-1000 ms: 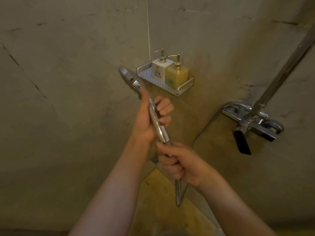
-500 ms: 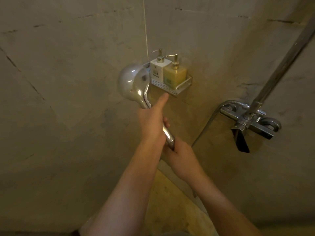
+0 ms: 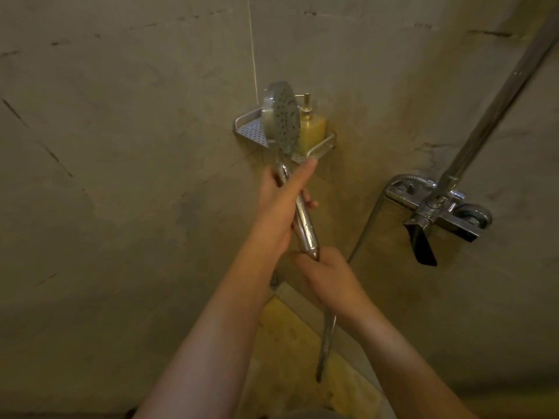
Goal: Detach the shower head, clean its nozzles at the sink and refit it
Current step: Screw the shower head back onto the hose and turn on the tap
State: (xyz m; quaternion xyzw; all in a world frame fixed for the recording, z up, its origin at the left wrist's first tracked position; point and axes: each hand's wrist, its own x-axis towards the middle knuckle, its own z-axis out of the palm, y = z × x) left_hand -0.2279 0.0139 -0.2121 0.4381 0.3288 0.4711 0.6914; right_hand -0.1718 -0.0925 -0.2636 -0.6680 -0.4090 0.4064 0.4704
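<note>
The chrome shower head [image 3: 282,117] stands upright in front of the corner, its round nozzle face turned to the right. My left hand [image 3: 279,207] is wrapped around the upper handle, thumb stretched up along it. Just below the handle's lower end, my right hand [image 3: 325,273] is closed around the hose joint. The metal hose [image 3: 326,343] hangs down under that hand and loops up to the mixer tap.
A metal corner shelf [image 3: 322,145] holds a yellow pump bottle [image 3: 311,128], partly hidden behind the shower head. At right, the chrome mixer tap [image 3: 441,213] with black spout and a slanted riser pipe [image 3: 496,98] project from the grey tiled wall.
The shower head has turned in my left hand, from showing its back to showing the nozzle face to the right. My right hand stays at the hose joint.
</note>
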